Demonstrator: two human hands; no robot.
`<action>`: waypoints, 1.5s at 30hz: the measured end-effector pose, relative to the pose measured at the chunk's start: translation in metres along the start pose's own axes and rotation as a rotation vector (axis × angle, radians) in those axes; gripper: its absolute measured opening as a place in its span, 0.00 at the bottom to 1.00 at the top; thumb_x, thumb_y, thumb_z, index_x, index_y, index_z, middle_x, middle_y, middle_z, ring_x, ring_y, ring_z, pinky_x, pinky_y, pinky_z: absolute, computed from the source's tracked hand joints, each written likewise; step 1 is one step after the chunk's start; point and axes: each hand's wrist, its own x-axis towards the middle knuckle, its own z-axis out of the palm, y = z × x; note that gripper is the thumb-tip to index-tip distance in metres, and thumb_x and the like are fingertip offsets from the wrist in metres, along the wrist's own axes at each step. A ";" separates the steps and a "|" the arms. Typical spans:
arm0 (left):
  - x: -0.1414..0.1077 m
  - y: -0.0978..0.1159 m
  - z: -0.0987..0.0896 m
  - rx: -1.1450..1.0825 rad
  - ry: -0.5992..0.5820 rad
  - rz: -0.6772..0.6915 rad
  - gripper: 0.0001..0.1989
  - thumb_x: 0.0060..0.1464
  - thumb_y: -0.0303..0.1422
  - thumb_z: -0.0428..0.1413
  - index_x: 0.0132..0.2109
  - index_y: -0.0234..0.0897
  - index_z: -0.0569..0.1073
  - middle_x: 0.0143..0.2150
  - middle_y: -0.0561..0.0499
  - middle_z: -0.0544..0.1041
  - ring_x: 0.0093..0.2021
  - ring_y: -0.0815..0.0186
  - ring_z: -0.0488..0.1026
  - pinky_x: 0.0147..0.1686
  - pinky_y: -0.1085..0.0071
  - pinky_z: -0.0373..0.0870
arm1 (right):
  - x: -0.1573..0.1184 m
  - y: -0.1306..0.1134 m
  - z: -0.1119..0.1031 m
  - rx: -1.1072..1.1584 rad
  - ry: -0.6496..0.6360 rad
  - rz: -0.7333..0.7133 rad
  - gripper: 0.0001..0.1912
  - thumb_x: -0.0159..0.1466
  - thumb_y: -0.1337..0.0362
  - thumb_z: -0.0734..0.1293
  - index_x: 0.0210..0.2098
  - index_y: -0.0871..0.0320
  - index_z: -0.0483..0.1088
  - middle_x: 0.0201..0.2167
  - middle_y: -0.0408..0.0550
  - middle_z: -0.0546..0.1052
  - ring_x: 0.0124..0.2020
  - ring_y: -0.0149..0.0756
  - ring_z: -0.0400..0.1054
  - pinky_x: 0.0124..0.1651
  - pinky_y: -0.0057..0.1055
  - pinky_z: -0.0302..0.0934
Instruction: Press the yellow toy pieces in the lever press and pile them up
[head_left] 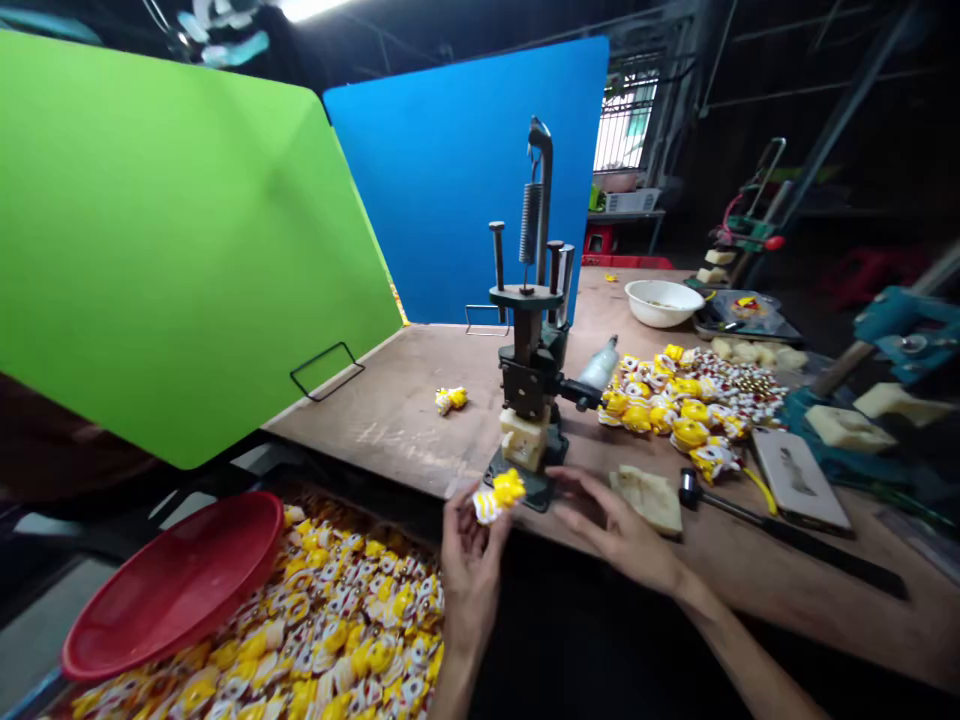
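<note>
Head view: a small yellow-and-white glossy figurine point(501, 495) is held at the fingertips of the left hand point(472, 565), whose thumb and fingers are closed on it from below. It is raised just in front of the table's near edge. The right hand point(613, 528) is held open, its fingers spread and its fingertips placed just beside the black metal base of an upright hand press point(531, 325) of dark green and black metal, topped by a coiled spring. A cream-coloured squared block point(525, 438) is seated low on the press, directly behind the held figurine.

A second yellow-and-white figurine point(451, 400) is left lying on the brown wooden table point(390, 430), left of the press. Beside the right hand, a flat cream-coloured slab point(651, 500) and a black-handled hammer point(814, 547) are laid on the tabletop. Beyond them, yellow-and-white pieces point(667, 405) are heaped near a round white bowl point(664, 305).

Below the table, at the left, a mass of yellow, white and brown parts point(345, 620) is overlapped by a red plastic basin point(180, 590), which is tilted. The table is screened by a bright green panel point(187, 220) and a blue panel point(442, 180).
</note>
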 end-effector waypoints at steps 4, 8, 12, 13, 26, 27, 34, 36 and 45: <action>0.033 -0.016 0.019 0.276 0.169 0.295 0.26 0.59 0.45 0.72 0.60 0.42 0.78 0.59 0.44 0.84 0.60 0.53 0.83 0.65 0.58 0.78 | 0.001 0.009 -0.023 -0.038 0.243 0.024 0.27 0.71 0.39 0.73 0.59 0.50 0.78 0.60 0.53 0.82 0.64 0.49 0.77 0.68 0.45 0.74; 0.044 -0.019 0.056 0.432 0.235 0.490 0.18 0.66 0.40 0.66 0.60 0.43 0.80 0.61 0.42 0.84 0.63 0.52 0.81 0.69 0.54 0.74 | 0.002 0.005 -0.045 -0.053 0.226 0.056 0.27 0.69 0.40 0.75 0.57 0.52 0.79 0.59 0.55 0.83 0.59 0.48 0.79 0.61 0.42 0.77; 0.042 -0.020 0.080 0.501 0.261 0.471 0.19 0.70 0.34 0.60 0.65 0.41 0.77 0.63 0.37 0.81 0.66 0.48 0.76 0.69 0.49 0.72 | 0.031 -0.005 -0.072 0.116 0.386 0.073 0.28 0.65 0.41 0.78 0.55 0.53 0.78 0.54 0.53 0.84 0.53 0.45 0.81 0.61 0.43 0.77; 0.041 -0.021 0.083 0.501 0.263 0.451 0.22 0.69 0.33 0.61 0.68 0.41 0.75 0.65 0.36 0.79 0.68 0.48 0.75 0.70 0.48 0.71 | 0.044 -0.008 -0.080 0.182 0.447 0.074 0.28 0.65 0.40 0.78 0.53 0.52 0.77 0.54 0.52 0.84 0.53 0.44 0.80 0.61 0.43 0.77; 0.061 -0.024 0.082 0.549 0.201 0.233 0.52 0.60 0.45 0.70 0.80 0.43 0.51 0.63 0.33 0.82 0.61 0.42 0.83 0.58 0.52 0.79 | 0.159 -0.186 -0.101 0.386 0.332 -0.197 0.32 0.71 0.30 0.67 0.33 0.51 0.62 0.23 0.37 0.59 0.23 0.30 0.57 0.29 0.26 0.65; 0.060 -0.024 0.081 0.549 0.186 0.249 0.51 0.61 0.45 0.69 0.80 0.41 0.50 0.64 0.32 0.81 0.62 0.43 0.83 0.59 0.52 0.79 | 0.154 -0.197 -0.093 0.362 0.314 -0.237 0.32 0.70 0.30 0.69 0.33 0.52 0.62 0.23 0.36 0.57 0.22 0.29 0.56 0.28 0.26 0.63; 0.065 -0.020 0.061 0.499 -0.005 0.354 0.25 0.70 0.40 0.57 0.66 0.33 0.60 0.62 0.25 0.77 0.60 0.46 0.82 0.58 0.55 0.79 | 0.159 -0.180 -0.107 0.517 0.298 -0.120 0.33 0.70 0.32 0.71 0.31 0.52 0.58 0.23 0.32 0.53 0.20 0.25 0.47 0.25 0.23 0.56; 0.067 -0.015 0.058 0.580 -0.060 0.332 0.24 0.68 0.35 0.56 0.65 0.33 0.60 0.59 0.27 0.79 0.55 0.45 0.84 0.54 0.54 0.80 | 0.171 -0.164 -0.118 0.538 0.338 -0.094 0.33 0.71 0.33 0.71 0.31 0.52 0.58 0.22 0.32 0.53 0.20 0.25 0.47 0.24 0.23 0.56; 0.068 -0.019 0.060 0.592 -0.005 0.327 0.36 0.61 0.39 0.67 0.68 0.36 0.58 0.60 0.30 0.80 0.57 0.45 0.83 0.55 0.53 0.79 | 0.149 -0.207 -0.084 0.376 0.321 -0.193 0.36 0.68 0.32 0.73 0.26 0.52 0.56 0.18 0.33 0.51 0.17 0.26 0.45 0.19 0.25 0.53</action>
